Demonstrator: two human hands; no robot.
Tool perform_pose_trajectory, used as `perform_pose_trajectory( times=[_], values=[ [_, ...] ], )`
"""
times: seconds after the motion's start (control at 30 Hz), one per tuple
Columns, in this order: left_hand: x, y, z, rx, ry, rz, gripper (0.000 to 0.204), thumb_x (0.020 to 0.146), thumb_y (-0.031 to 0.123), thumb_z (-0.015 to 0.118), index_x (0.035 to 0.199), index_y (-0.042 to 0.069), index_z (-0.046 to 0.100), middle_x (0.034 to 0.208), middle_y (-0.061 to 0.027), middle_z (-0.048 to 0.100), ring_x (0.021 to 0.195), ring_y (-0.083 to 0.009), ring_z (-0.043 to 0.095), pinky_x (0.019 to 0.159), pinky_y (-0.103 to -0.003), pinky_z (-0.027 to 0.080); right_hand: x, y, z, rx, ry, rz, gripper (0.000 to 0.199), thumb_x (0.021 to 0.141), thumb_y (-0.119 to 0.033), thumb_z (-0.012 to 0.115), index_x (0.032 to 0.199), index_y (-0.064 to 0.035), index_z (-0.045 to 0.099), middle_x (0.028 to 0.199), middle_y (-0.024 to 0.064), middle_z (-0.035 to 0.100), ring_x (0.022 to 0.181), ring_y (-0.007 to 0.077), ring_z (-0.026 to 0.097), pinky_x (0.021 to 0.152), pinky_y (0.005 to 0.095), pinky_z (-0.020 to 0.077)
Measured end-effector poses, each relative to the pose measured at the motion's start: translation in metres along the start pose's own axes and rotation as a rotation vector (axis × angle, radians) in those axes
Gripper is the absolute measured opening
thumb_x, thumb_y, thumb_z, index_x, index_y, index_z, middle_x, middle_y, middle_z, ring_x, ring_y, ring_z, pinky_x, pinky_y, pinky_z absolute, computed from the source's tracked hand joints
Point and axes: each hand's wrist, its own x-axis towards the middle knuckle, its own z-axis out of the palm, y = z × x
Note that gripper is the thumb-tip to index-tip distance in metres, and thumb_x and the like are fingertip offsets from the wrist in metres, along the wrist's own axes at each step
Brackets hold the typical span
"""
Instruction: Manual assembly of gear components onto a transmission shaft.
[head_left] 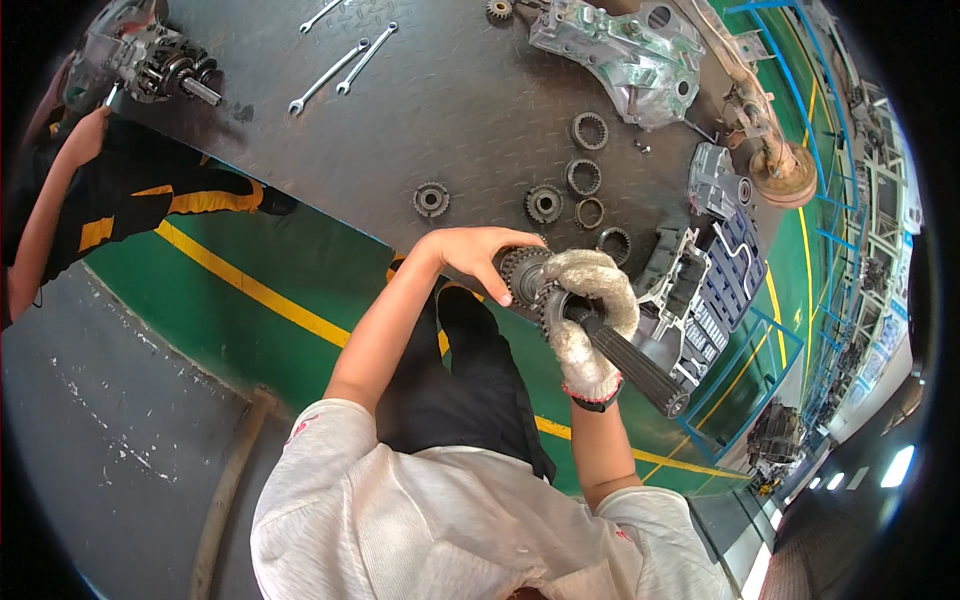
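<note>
A transmission shaft (640, 368) with toothed gears on it is held between my hands, just over the near edge of the workbench. Its long splined end points down and to the right, toward me. My bare left hand (482, 256) grips the gear end (524, 272), thumb on the near side and fingers over the far side. My right hand (600, 298), in a white knitted glove, wraps round the gears at the middle. Two loose gears (544, 204) (432, 199) lie on the bench beyond my hands, near several toothed rings (583, 177).
The dark metal bench (330, 150) carries wrenches (368, 58) at the far side. A large cast housing (625, 60), another open housing (668, 280) and a rusty axle part (780, 170) stand right. At far left, a co-worker's hand (85, 140) works by a gear assembly (165, 65).
</note>
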Motion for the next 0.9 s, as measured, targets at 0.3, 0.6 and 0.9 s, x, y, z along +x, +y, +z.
perform_pose_trajectory(
  times=[0.3, 0.6, 0.9],
  values=[
    [-0.020, 0.048, 0.040, 0.466, 0.461, 0.162, 0.105, 0.062, 0.016, 0.095, 0.157, 0.006, 0.053, 0.163, -0.0193, 0.049, 0.157, -0.0387, 0.040, 0.130, -0.049, 0.032, 0.006, -0.010, 0.013, -0.079, 0.092, -0.025, 0.031, 0.090, -0.011, 0.086, 0.114, -0.0017, 0.069, 0.117, 0.0163, 0.074, 0.110, 0.0279, 0.071, 0.095, 0.0401, 0.0581],
    [0.004, 0.032, 0.102, 0.434, 0.908, 0.304, 0.052, 0.086, 0.053, 0.075, 0.110, 0.007, 0.081, 0.118, -0.0141, 0.076, 0.112, -0.0359, 0.071, 0.099, -0.046, 0.055, 0.009, -0.025, 0.023, -0.141, 0.097, -0.079, 0.046, 0.072, -0.008, 0.089, 0.115, -0.0013, 0.074, 0.119, 0.0186, 0.075, 0.111, 0.0358, 0.074, 0.096, 0.0441, 0.0598],
    [0.029, 0.015, 0.090, 0.829, 0.889, 0.500, 0.027, 0.075, 0.023, 0.086, 0.092, 0.003, 0.080, 0.097, -0.0140, 0.079, 0.097, -0.0304, 0.077, 0.092, -0.043, 0.058, 0.050, -0.084, -0.016, -0.213, 0.024, -0.697, 0.040, 0.070, -0.012, 0.087, 0.106, 0.0001, 0.075, 0.111, 0.0193, 0.074, 0.098, 0.0369, 0.076, 0.083, 0.0449, 0.0618]
  ],
)
